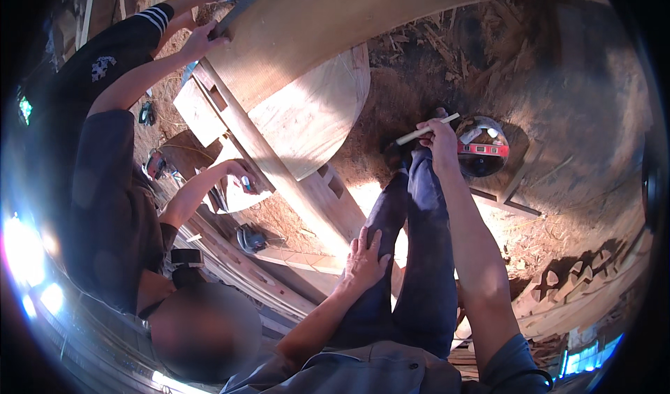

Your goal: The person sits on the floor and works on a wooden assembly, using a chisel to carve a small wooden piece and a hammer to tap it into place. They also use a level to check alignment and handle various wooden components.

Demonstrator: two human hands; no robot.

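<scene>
Grey shirt cloth (377,369) lines the lower edge of the head view, with dark trousers (426,254) beyond it. The right hand (441,143) is closed round a pale stick-like tool (410,137), perhaps a brush, held slantwise at the far end of the trousers, near a round container (483,150) with a red band across it. The left hand (364,261) lies spread on the trousers with no tool visible in it, close to a long wooden beam (307,191). If the tool's dark end is wet, it could drip on the cloth; a careless swing might knock the container and spill whatever it holds. A co-worker's hand (241,171) beside the beam could be pinched should the beam or the curved board (300,38) shift. What that hand grips is hard to make out, the tool's dark end merges with shadow, the container's contents are unclear, and the curved board is cut off at the top
</scene>
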